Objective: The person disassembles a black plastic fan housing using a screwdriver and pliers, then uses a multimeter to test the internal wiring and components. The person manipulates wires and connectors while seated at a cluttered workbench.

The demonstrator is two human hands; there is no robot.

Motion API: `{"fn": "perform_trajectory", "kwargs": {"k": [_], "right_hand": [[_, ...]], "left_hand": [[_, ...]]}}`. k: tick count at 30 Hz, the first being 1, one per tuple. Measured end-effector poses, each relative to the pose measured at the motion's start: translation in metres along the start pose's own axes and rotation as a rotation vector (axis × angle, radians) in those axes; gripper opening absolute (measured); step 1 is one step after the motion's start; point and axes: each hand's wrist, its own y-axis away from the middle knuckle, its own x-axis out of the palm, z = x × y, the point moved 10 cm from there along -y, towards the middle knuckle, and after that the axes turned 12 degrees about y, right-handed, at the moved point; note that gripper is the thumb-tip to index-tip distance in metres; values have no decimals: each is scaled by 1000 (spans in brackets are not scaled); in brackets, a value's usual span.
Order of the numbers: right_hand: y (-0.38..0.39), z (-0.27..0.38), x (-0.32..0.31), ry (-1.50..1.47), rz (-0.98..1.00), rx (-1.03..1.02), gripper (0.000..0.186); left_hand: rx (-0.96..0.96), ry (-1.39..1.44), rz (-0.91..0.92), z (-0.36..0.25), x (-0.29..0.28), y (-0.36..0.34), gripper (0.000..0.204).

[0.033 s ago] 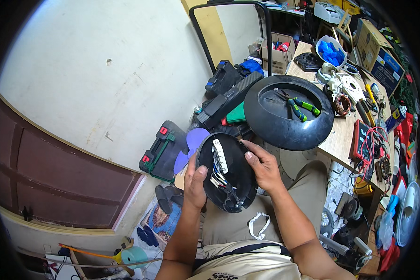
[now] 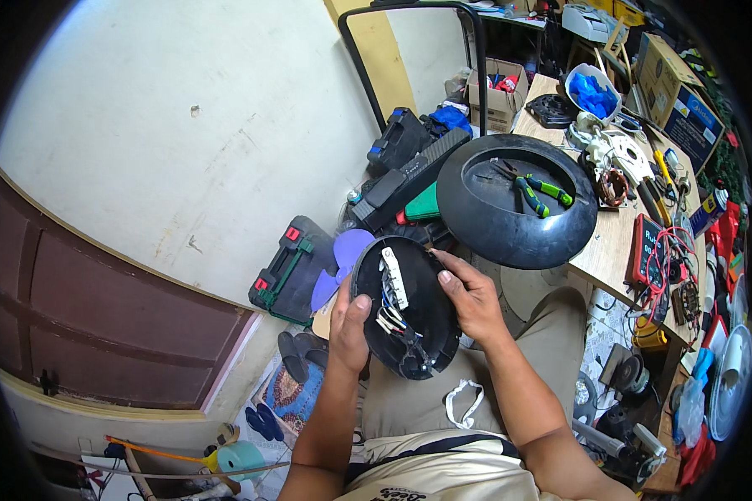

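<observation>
Above my lap I hold a round black plastic housing (image 2: 426,292) by its rim, with its hollow inside facing me. My left hand (image 2: 351,330) grips the left edge, thumb over the rim. The right edge is in the grip of my right hand (image 2: 472,296), its thumb also on the rim. Inside the housing lies a white switch strip (image 2: 393,278) with several wires (image 2: 390,319) running down toward the lower edge. Beyond my hands is a large round black base (image 2: 468,238), with green-handled pliers (image 2: 539,194) lying in its recess.
At right, a wooden table (image 2: 597,255) carries a red multimeter (image 2: 646,250), a copper coil (image 2: 613,187) and a white bowl (image 2: 572,79) with blue plastic. A purple fan blade (image 2: 351,250) and a toolbox (image 2: 288,271) stand at left. A white strap (image 2: 464,405) lies on my lap.
</observation>
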Motion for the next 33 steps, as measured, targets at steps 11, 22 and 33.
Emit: {"fn": "perform_trajectory", "kwargs": {"k": [11, 22, 33], "right_hand": [[-10, 6, -8, 60, 51, -89, 41], [-11, 12, -1, 185, 31, -201, 43], [-9, 14, -13, 246, 10, -172, 42]], "left_hand": [[-199, -281, 113, -18, 18, -28, 54], [-202, 325, 10, 28, -10, -27, 68], [-319, 426, 136, 40, 13, -31, 71]]}}
